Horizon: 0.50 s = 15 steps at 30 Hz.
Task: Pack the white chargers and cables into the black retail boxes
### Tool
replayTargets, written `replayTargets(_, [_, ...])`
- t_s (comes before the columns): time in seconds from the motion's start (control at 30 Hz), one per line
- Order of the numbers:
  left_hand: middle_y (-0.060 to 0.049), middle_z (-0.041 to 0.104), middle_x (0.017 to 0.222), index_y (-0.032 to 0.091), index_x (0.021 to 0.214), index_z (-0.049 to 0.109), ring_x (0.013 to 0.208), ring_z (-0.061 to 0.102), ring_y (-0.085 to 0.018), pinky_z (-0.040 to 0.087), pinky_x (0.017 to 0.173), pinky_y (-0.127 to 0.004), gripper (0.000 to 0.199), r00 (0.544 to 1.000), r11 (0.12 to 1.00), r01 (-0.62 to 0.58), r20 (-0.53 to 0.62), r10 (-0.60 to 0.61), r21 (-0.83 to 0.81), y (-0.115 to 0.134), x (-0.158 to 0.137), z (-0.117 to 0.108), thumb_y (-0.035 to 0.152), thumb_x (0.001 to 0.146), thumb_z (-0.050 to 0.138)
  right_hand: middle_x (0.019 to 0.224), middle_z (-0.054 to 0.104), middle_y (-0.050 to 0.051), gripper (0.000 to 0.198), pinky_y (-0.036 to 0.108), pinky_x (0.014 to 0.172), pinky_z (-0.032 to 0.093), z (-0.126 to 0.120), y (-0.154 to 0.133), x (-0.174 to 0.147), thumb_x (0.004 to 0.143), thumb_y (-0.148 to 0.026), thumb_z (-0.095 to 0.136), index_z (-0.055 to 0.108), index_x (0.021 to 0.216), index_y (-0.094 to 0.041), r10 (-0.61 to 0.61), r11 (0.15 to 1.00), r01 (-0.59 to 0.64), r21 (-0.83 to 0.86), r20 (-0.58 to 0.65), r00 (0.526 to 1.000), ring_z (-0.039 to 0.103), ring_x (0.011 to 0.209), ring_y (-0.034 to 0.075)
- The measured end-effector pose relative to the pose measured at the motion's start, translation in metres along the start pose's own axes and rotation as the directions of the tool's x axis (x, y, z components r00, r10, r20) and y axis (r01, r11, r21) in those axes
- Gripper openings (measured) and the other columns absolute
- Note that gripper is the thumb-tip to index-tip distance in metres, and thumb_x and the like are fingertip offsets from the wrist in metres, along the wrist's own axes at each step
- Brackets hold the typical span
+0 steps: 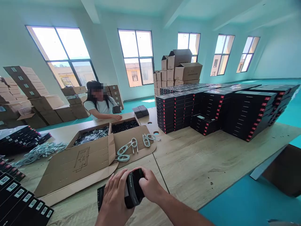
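Low over the near edge of the wooden table, a small black box [134, 193] with a grey band and pale lettering is tilted between my hands. My left hand [116, 196] wraps round its left side, fingers closed. On the right, my right hand [150, 185] grips the upper end with its fingers curled in and the thumb pressed on it. A flat black piece with small print [100, 197] shows left of my left hand; whether it joins the box is hidden. Beyond lie coiled white cables [127, 149] on a cardboard flap [94, 166].
Open cartons of small dark parts [92, 136] stand ahead, with a co-worker [101, 100] behind them. Tall stacks of black boxes [246, 116] occupy the right. Leaning black boxes [21, 201] and a cable pile [44, 150] lie left. The table edge [235, 180] runs diagonally at right.
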State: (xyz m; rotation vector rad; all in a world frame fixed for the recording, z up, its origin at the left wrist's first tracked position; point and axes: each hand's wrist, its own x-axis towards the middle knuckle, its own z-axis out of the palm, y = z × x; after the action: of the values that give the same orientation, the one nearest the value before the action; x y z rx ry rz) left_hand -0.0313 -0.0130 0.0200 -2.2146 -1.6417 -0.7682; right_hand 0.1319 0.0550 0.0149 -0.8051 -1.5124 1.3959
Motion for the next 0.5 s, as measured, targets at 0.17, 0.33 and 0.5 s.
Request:
replayTargets(0.17, [-0.018, 0.058, 0.139, 0.022, 0.144, 0.039, 0.127, 0.057, -0.039, 0.043, 0.103, -0.05, 0.075, 0.993, 0.985, 0.119, -0.034, -0.116, 0.123, -0.013, -0.002, 0.004, 0.029, 0.075, 0.066, 0.116, 0.066, 0.008, 0.045, 0.035, 0.077, 0.057, -0.006, -0.003, -0.004, 0.076, -0.011, 0.049, 0.064, 0.117, -0.022, -0.287, 0.933, 0.231, -0.275, -0.184, 0.94, 0.067, 0.095, 0.022])
replayTargets(0.33, [-0.023, 0.059, 0.133, 0.015, 0.143, 0.041, 0.121, 0.057, -0.043, 0.04, 0.102, -0.056, 0.074, 0.983, 0.95, 0.148, -0.15, -0.11, 0.273, -0.012, 0.004, 0.015, 0.024, 0.073, 0.063, 0.15, 0.05, 0.01, 0.023, 0.06, 0.116, 0.031, 0.007, -0.005, -0.009, 0.091, -0.017, 0.056, 0.075, 0.102, -0.026, -0.324, 0.81, 0.249, -0.531, -0.052, 0.945, 0.038, 0.144, 0.034])
replayTargets(0.5, [-0.022, 0.06, 0.133, 0.016, 0.148, 0.036, 0.124, 0.056, -0.039, 0.037, 0.108, -0.055, 0.076, 0.989, 0.943, 0.116, -0.126, -0.08, 0.313, -0.009, 0.003, 0.01, 0.022, 0.076, 0.059, 0.151, 0.047, 0.012, 0.026, 0.053, 0.117, 0.032, 0.007, 0.014, 0.013, 0.073, -0.034, 0.083, 0.068, 0.088, -0.02, -0.002, 0.994, -0.008, -0.111, -0.086, 0.996, 0.036, 0.146, 0.035])
